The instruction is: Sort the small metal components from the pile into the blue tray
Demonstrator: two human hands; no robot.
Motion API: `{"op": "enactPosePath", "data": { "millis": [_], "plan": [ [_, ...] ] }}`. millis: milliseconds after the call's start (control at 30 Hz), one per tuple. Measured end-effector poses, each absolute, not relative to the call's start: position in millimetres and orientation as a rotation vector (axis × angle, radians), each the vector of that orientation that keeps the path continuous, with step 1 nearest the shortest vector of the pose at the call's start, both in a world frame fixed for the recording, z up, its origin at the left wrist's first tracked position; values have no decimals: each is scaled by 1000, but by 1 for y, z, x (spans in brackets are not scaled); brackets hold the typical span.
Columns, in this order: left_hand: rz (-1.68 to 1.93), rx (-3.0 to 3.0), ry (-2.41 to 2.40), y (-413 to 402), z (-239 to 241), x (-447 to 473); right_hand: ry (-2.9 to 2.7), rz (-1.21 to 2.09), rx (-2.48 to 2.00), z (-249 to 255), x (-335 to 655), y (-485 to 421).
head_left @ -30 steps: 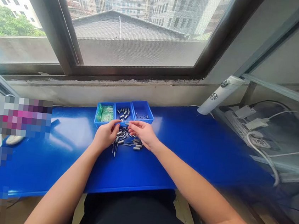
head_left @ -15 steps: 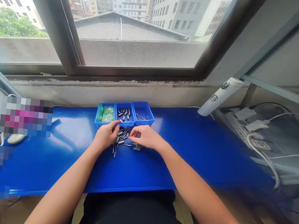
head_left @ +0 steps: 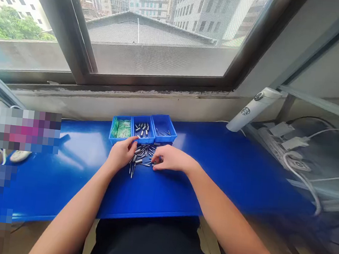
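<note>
My left hand (head_left: 122,153) is closed in a pinch at the left of a loose pile of small metal parts. A small whitish piece shows at its fingertips, too small to name. The pile (head_left: 145,152) mixes thin metal rods with short silver-and-black cylinders. At its right side, my right hand (head_left: 170,158) has thumb and fingers curled round a small metal cylinder (head_left: 154,164), partly hidden by the fingers. Just behind the hands stand three joined blue bins: one with green-tinted plastic bags (head_left: 123,128), one with short cylinders (head_left: 141,129), one with a few thin rods (head_left: 165,132).
The bins stand on a blue table (head_left: 212,180) below a window. A white flask (head_left: 251,110) stands at the back right, near a power strip with cables (head_left: 296,156). On the left lie a pale object (head_left: 20,156) and a blurred-out area.
My right hand has moved slightly right and towards me, from over the rods to the cylinder at the pile's right side. My left hand keeps its pinch. The camera view has shifted slightly.
</note>
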State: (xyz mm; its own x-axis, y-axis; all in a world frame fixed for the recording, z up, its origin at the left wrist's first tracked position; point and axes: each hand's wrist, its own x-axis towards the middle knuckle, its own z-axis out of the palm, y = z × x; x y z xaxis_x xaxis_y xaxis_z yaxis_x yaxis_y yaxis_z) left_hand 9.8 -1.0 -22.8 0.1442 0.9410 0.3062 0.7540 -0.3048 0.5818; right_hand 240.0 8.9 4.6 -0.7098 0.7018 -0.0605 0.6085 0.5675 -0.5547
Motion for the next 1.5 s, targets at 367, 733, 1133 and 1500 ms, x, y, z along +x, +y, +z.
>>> {"op": "enactPosePath", "data": {
  "millis": [367,733,1133,1500],
  "plan": [
    [928,2119,1637,0,-23,11,-2419,598,-952,-20,224,9],
    [948,2135,1603,1,-25,11,-2451,451,-851,-32,215,7],
    [968,2149,1545,0,-24,12,-2452,384,-826,-29,209,3],
    [990,2155,1502,-2,-23,13,-2476,380,-870,-31,208,2]
  ]
}}
